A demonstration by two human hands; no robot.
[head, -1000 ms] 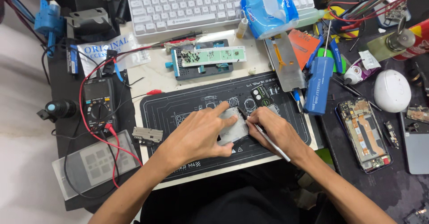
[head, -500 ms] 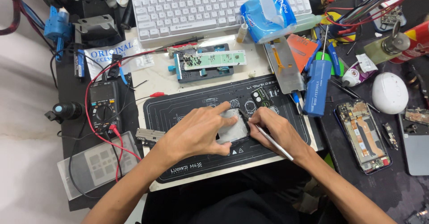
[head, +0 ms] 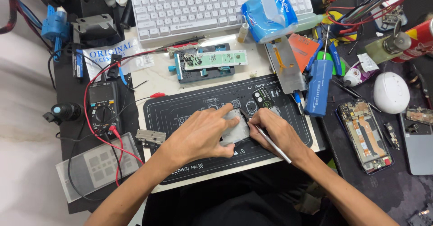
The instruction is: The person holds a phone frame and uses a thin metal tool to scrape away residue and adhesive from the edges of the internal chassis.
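Small grey panel (head: pixel 235 127) lies on the black work mat (head: pixel 180 118), centre of desk, same spot as half a second ago. Left hand (head: pixel 198 136) stays spread flat, pinning it. Right hand (head: pixel 275 131) stays closed around one slim metal tool (head: pixel 270 141), tip at panel's edge. One opened phone (head: pixel 364 136) lies well apart.

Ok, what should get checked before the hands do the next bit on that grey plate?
1. Left hand pressing on the grey plate: ok.
2. Plate lying flat on the black work mat: ok.
3. Right hand gripping the thin metal tool: ok.
4. Tool tip touching the plate's edge: cannot tell, fingers hide it.
5. Red multimeter lead away from both hands: ok.
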